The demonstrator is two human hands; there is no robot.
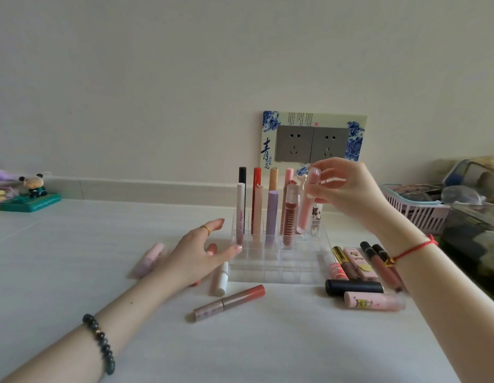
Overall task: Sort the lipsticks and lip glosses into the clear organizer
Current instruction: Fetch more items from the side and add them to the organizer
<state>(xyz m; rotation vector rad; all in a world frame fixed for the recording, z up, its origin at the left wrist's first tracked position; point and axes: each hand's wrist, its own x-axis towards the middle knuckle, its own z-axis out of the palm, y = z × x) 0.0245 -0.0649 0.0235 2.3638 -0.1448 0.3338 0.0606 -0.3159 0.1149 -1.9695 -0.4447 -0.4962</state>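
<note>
Against the wall at the far side of the white surface (268, 341) stands the clear organizer (279, 268), its back rows already holding upright tubes: a white gloss with a black cap (240, 205), a red tube (256, 189), a lilac tube (272, 214) and a dark red gloss with a clear cap (289, 222) among them. The right grip (348, 189) pinches the top of a pink lip gloss (305, 214) between thumb and fingertips, holding it nearly upright with its lower end down at a back compartment on the organizer's right side (whether it is fully seated there cannot be told). The left grip (201, 252) holds nothing, its fingers spread and relaxed, one fingertip at the organizer's front left corner. Under and beside that hand lie a pale pink tube (150, 259), a white lipstick (220, 280) and a coral-and-mauve tube (229, 302). To the organizer's right lie more: a black lipstick (353, 287), a pink tube with a cartoon print (374, 301) just in front of it, and two dark-capped glosses (381, 264) partly behind the right forearm. A pink basket (414, 214) sits further right, and a small figurine (33, 186) stands at the far left.
</note>
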